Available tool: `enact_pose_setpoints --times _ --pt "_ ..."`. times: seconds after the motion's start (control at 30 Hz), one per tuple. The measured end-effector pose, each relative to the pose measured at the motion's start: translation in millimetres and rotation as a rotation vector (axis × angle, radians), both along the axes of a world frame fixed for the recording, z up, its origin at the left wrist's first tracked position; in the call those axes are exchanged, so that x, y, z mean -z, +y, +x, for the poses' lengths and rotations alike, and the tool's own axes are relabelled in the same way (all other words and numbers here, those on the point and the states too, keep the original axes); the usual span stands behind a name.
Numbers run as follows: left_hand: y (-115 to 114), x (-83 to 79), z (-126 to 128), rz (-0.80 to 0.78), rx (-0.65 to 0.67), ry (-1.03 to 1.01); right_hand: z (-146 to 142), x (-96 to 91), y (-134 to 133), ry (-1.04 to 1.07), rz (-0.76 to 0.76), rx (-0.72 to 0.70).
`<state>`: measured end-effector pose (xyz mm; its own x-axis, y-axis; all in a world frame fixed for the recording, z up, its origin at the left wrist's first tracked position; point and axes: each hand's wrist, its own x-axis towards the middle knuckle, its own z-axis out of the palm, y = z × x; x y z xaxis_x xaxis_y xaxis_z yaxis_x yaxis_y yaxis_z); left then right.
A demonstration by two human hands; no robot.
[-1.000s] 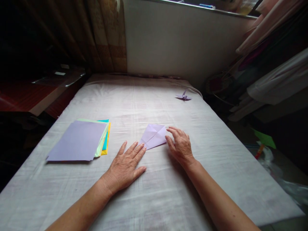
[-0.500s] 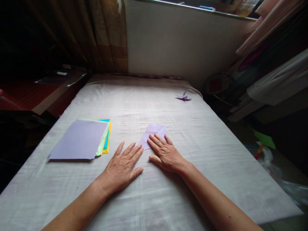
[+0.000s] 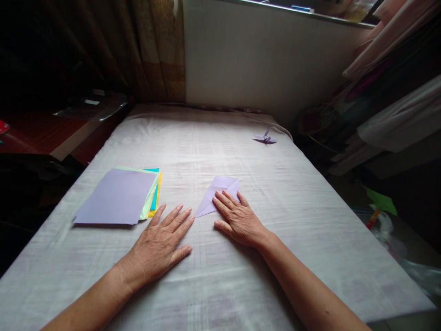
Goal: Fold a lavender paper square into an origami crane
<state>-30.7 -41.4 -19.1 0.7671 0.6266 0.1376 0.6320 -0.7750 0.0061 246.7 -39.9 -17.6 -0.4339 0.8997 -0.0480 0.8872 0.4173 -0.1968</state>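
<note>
A folded piece of light purple origami paper (image 3: 209, 201), kite-shaped with a long point toward the left, lies on the cloth-covered table (image 3: 206, 285). My right hand (image 3: 238, 219) rests on its lower right part, fingertips pressing it flat, and covers that corner. My left hand (image 3: 159, 243) lies spread on the cloth, its fingertips just left of the paper's point and holding nothing. Close beyond the left fingers sits a stack of coloured paper sheets (image 3: 115, 195), purple on top, with green, blue and yellow edges showing.
A folded purple paper crane (image 3: 265, 138) stands near the table's far right corner. On the left is a reddish wooden surface (image 3: 51, 135) with a clear plastic sleeve (image 3: 94, 106). Clothes (image 3: 403, 119) hang at the right, above a green paper piece (image 3: 381, 201).
My left hand has slid left, away from the folded paper, leaving its left point uncovered. My right hand stays on the paper. The view has shifted slightly.
</note>
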Motion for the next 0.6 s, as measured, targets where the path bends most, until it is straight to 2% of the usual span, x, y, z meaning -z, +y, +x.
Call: enact_pose_setpoints --times 0.17,0.3,0.43,0.6 --pt "3 -9.5 -3 0.01 0.012 0.003 -1 0.5 0 0.013 0.003 0.003" --pt "11 -15.1 15 0.015 -0.009 -0.052 0 2.3 0 0.026 0.005 0.0" --pt "17 -6.8 36 0.002 0.029 -0.063 1 3.4 0 0.03 0.005 -0.001" --pt "16 5.9 38 -0.03 0.051 -0.025 0 1.9 0 0.045 0.044 0.026"
